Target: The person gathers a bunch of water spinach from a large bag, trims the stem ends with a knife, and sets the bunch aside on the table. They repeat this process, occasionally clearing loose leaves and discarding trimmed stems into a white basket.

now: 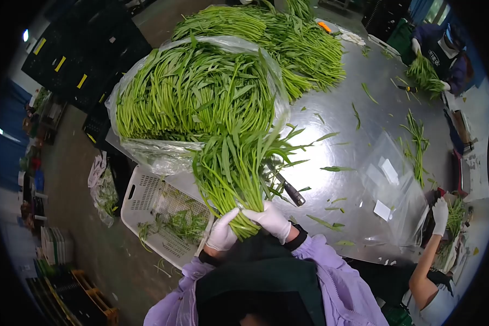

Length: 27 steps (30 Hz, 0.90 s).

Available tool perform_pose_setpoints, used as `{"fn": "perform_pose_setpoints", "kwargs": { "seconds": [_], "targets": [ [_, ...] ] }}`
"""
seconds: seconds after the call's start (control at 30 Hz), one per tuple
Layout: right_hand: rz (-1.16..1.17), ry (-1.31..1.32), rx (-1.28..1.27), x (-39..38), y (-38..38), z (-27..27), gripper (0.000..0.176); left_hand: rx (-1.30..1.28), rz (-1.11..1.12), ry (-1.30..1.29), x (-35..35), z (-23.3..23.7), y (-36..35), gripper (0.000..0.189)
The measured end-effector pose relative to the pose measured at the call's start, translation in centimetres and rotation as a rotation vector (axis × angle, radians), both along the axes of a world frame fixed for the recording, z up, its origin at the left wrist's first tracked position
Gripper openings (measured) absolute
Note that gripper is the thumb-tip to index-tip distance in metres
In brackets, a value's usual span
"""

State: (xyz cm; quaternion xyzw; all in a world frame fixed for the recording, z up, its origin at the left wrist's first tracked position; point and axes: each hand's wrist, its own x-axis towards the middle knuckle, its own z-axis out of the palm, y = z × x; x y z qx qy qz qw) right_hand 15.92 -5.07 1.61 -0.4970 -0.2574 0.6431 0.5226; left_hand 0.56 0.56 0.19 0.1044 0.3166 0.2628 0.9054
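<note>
My left hand (223,232) and my right hand (271,220), both in white gloves, are wrapped round the stem ends of a bunch of water spinach (231,168). Its leaves point away from me and its stems toward my body. Just behind the bunch, a large clear plastic bag (163,155) is packed with upright water spinach (190,92). To the right of the bunch lies a knife (290,191) with a dark handle, its blade partly hidden by leaves.
More water spinach (309,54) is heaped at the back of the metal table (337,201). Clear plastic bags (396,190) and loose leaves lie on the right. A white crate (168,244) with scraps stands below left. Two co-workers (445,54) handle greens along the right side.
</note>
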Motion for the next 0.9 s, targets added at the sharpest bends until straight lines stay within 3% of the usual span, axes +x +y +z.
{"fn": "perform_pose_setpoints", "kwargs": {
  "seconds": [0.13,0.2,0.23,0.33,0.37,0.43,0.53,0.67,0.73,0.83,0.87,0.9],
  "targets": [
    [0.177,0.148,-0.005,3.1,-2.3,2.0,0.018,0.052,0.097,-0.013,-0.4,0.6,0.4,0.043],
    [0.202,0.196,0.044,5.6,-4.3,1.8,0.019,-0.051,0.082,-0.078,-1.2,0.2,0.9,0.047],
    [0.241,0.108,0.053,6.6,-4.3,1.3,0.020,0.056,0.062,-0.050,-1.2,0.2,1.1,0.045],
    [-0.082,-0.561,0.014,6.7,-3.7,-1.9,0.027,0.174,-0.003,0.026,-1.2,-0.1,1.4,0.046],
    [-0.084,-0.563,0.017,6.5,-4.0,-2.1,0.027,0.160,-0.007,0.020,-1.0,-0.1,1.3,0.046],
    [-0.142,0.123,-0.073,4.2,-3.7,1.5,0.029,0.137,-0.014,0.022,-0.8,-0.1,0.7,0.046],
    [0.141,0.017,-0.124,2.2,-3.9,-0.3,0.024,0.142,-0.031,0.105,0.5,-0.2,0.7,0.043],
    [0.194,0.003,-0.231,3.5,-5.0,-0.3,0.018,0.231,-0.008,0.131,-0.1,0.7,0.4,0.041],
    [0.047,0.108,-0.134,5.4,-6.1,0.7,0.013,0.290,0.000,0.188,0.5,2.4,0.5,0.039],
    [-0.163,0.238,0.153,9.1,-7.2,2.1,0.008,0.773,-0.206,0.425,0.1,1.4,0.6,0.037],
    [-0.240,0.284,0.203,9.6,-7.0,2.8,0.009,0.772,-0.208,0.425,0.0,1.0,0.3,0.037],
    [-0.172,0.110,0.059,10.3,-6.2,3.7,0.017,0.661,-0.177,0.363,0.5,1.7,0.0,0.038]
  ]
}}
